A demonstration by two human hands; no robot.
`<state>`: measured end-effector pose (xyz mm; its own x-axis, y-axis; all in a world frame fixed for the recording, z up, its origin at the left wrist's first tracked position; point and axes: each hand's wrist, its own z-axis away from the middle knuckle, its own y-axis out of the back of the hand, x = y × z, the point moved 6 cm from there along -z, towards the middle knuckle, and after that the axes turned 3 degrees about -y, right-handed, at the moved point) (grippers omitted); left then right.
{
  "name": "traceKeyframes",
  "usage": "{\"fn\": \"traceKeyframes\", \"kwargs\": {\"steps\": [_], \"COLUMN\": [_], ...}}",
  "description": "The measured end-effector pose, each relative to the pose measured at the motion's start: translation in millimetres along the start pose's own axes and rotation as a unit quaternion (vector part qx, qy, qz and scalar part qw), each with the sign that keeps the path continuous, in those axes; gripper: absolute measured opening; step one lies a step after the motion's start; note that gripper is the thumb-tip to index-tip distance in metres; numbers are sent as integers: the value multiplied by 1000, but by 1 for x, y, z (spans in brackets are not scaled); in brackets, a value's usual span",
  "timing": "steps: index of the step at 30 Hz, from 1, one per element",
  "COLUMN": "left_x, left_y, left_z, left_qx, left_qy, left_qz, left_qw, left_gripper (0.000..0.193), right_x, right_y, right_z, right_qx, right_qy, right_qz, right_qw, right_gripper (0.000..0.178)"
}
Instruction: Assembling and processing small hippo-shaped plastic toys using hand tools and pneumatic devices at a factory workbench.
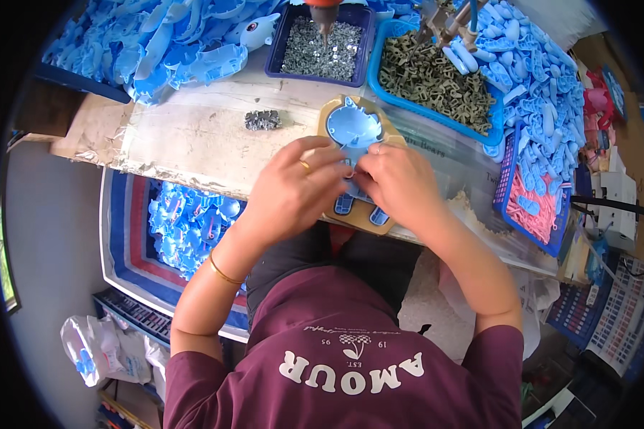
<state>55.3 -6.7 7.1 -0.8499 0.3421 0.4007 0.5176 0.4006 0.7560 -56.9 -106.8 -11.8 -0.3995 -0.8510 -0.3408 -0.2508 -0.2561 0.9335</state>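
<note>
A light blue plastic toy shell lies hollow side up in a tan jig at the table's front edge. Two blue foot-shaped parts sit at the jig's near end. My left hand reaches over the shell's left side with its fingers stretched and apart; a small pinkish bit shows by the fingertips, too small to name. My right hand is closed in a pinch at the shell's lower right. What its fingertips hold is hidden. A red-collared driver tool points down above the jig's far side.
A purple tray holds screws; a blue basket holds dull brown clips. Blue shells pile at far left, small blue parts at right above pink pieces. A dark metallic clump lies left. Below stands a bin of blue parts.
</note>
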Motion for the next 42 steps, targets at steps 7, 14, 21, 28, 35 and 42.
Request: {"fn": "traceKeyframes", "kwargs": {"steps": [7, 14, 21, 28, 35, 42], "left_x": [-1, 2, -2, -2, -16, -115], "left_y": [-29, -32, -35, -31, -2, 8], "left_z": [17, 18, 17, 17, -7, -67], "left_qx": [-117, -105, -126, -120, -44, -25], "left_qy": [-33, -12, 14, 11, 35, 100], "left_qz": [-72, -61, -50, -52, -27, -178], "left_qw": [990, 993, 991, 991, 998, 978], "left_gripper": [40, 35, 41, 41, 30, 13], "right_x": [3, 19, 23, 22, -38, -15], "right_y": [20, 19, 17, 22, 105, 130], "right_z": [23, 46, 44, 33, -72, -198], "right_qx": [92, 54, 79, 22, 421, 391], "right_qy": [-30, -96, -90, -67, 102, 94], "right_qz": [-21, -31, -3, -6, -178, -326], "right_qw": [995, 993, 993, 998, 884, 855], "right_gripper": [13, 10, 7, 11, 45, 74]}}
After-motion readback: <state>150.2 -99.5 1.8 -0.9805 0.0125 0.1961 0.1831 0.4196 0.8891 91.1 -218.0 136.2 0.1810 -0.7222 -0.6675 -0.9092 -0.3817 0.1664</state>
